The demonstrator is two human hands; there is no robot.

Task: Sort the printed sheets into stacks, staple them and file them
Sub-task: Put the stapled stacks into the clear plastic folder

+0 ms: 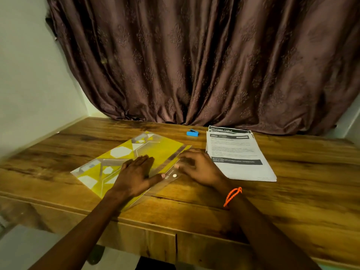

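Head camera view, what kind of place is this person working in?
Probably a room in a home, used as a small paperwork desk. A wooden table is pushed against a heavy brown curtain and a plain wall, with a stack of printed sheets, a blue stapler and a yellow plastic folder on it.

This looks like a room in a home used as a desk corner. A wooden table (292, 201) stands against a plain pale wall (29, 75) at nine o'clock, and a heavy brown patterned curtain (204, 65) hangs to the tabletop at twelve o'clock, as over a window.
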